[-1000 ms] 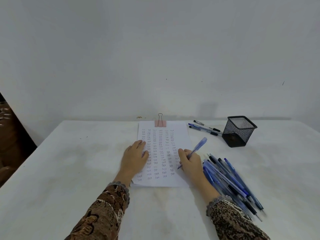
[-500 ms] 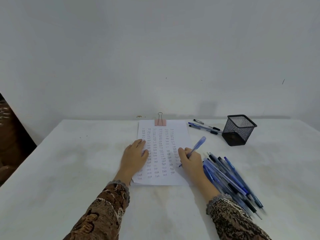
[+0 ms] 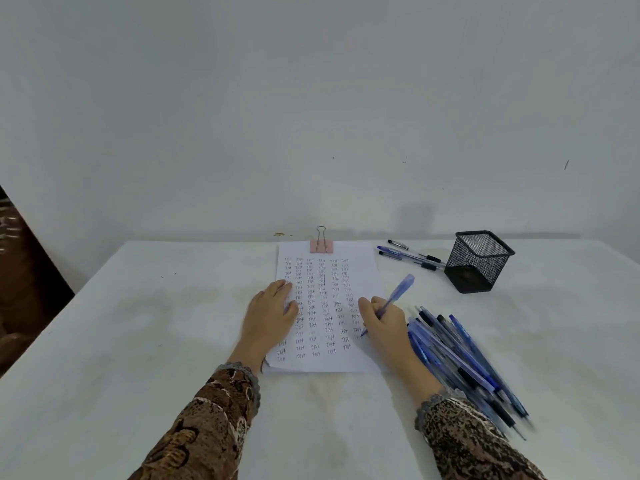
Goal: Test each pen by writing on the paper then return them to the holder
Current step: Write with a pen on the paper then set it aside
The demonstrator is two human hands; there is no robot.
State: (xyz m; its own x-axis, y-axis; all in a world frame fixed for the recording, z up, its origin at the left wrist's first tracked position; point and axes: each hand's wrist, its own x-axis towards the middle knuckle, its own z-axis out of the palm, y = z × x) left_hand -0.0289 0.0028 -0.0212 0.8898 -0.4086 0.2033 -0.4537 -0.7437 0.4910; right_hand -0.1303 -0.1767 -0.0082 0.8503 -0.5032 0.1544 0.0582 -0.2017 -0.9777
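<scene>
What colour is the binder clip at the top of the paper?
Pale pink, with metal wire handles, seen in the head view: the binder clip grips the top edge of the paper.

Both arms rise from the bottom edge of the frame toward its centre, in brown patterned sleeves (image 3: 207, 427) that end at the wrists. The left hand (image 3: 270, 317) lies palm down just left of centre, fingers straight and together, flat on the paper (image 3: 356, 258). The right hand (image 3: 382, 322), just right of centre, pinches a pen (image 3: 398, 292) in curled fingers and thumb, tip slanting down-left.
</scene>
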